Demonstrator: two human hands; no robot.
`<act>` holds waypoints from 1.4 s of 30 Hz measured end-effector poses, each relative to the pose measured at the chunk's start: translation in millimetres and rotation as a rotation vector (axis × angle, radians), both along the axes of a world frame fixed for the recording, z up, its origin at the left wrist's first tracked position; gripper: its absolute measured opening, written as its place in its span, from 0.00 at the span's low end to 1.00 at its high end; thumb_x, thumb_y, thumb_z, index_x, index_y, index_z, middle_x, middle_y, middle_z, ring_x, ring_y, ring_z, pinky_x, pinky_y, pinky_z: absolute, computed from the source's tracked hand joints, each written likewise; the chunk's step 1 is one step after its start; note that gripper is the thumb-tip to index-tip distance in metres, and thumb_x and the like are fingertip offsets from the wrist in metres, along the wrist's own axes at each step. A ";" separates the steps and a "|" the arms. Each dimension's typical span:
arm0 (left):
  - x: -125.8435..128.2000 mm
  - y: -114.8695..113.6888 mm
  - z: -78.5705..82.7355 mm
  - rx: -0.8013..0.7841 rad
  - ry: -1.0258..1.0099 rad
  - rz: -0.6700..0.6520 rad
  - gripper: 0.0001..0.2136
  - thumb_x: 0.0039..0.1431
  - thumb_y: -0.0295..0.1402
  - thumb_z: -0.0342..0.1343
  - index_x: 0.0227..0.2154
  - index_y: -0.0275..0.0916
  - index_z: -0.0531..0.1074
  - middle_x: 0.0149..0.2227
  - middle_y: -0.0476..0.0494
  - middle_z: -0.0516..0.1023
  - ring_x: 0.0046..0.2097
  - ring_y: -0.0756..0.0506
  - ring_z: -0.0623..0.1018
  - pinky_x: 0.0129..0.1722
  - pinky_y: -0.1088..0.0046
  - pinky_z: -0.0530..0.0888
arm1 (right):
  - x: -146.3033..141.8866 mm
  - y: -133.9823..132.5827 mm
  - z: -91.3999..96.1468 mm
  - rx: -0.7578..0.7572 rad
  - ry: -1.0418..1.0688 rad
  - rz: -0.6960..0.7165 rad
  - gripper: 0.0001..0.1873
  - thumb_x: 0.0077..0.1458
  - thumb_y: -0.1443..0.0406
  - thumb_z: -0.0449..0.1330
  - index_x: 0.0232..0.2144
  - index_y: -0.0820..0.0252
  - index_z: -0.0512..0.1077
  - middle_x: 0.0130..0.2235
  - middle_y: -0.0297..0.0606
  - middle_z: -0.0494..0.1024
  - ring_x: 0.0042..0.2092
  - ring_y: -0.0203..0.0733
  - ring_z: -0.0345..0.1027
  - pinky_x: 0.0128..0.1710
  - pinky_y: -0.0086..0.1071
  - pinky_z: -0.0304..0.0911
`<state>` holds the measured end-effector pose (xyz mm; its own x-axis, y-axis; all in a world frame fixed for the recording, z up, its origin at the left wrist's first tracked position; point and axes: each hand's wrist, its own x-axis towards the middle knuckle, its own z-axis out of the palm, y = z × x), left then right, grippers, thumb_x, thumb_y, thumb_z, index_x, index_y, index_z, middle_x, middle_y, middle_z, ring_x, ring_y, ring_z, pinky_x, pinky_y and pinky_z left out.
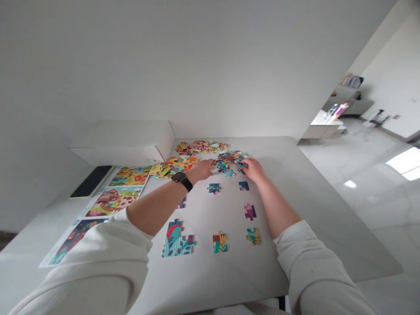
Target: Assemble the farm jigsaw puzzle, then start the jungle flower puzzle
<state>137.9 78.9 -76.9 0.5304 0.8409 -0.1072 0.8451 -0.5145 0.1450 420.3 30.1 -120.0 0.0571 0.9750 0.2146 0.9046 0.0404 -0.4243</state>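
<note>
My left hand (204, 169), with a black watch on its wrist, is at the left edge of a pile of mostly teal jigsaw puzzle pieces (226, 164). Its fingers are closed on a puzzle piece there, partly hidden. At the pile's right edge my right hand (254, 169) pinches a dark teal puzzle piece (243, 164). Nearer to me lie a blue piece (214, 188), a dark blue piece (243, 186), a purple piece (250, 211), a teal and yellow piece (253, 236) and a brown-topped piece (219, 243). Several joined pieces form a turquoise corner (179, 246). My left forearm partly covers another purple piece (183, 203).
Behind are a reddish puzzle pile (201, 147) and a yellow one (172, 167). A picture sheet (111, 202) lies left, partly under my sleeve, by a black phone-like slab (92, 181). A white box (123, 142) stands against the wall. The table's right edge (348, 205) borders the floor.
</note>
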 end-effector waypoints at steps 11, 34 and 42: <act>-0.4 5.3 2.4 0.072 -0.124 -0.078 0.17 0.63 0.30 0.58 0.54 0.38 0.78 0.56 0.35 0.82 0.57 0.37 0.81 0.59 0.63 0.76 | 4.3 3.2 -14.4 0.142 0.102 0.164 0.06 0.55 0.62 0.73 0.35 0.55 0.82 0.44 0.42 0.80 0.45 0.48 0.75 0.50 0.40 0.70; 93.0 37.5 -11.5 0.165 -0.106 -0.266 0.15 0.72 0.34 0.49 0.49 0.38 0.80 0.51 0.35 0.83 0.54 0.38 0.81 0.56 0.63 0.75 | 13.1 0.7 -22.2 0.006 -0.058 -0.114 0.25 0.70 0.58 0.57 0.66 0.51 0.72 0.72 0.43 0.68 0.72 0.60 0.59 0.72 0.60 0.51; 81.3 42.6 -5.4 0.179 -0.140 -0.092 0.15 0.71 0.35 0.51 0.50 0.40 0.81 0.52 0.35 0.83 0.56 0.36 0.80 0.57 0.62 0.74 | 14.8 9.3 -27.6 0.183 0.053 -0.127 0.11 0.67 0.61 0.59 0.40 0.54 0.83 0.48 0.48 0.82 0.53 0.54 0.74 0.61 0.50 0.65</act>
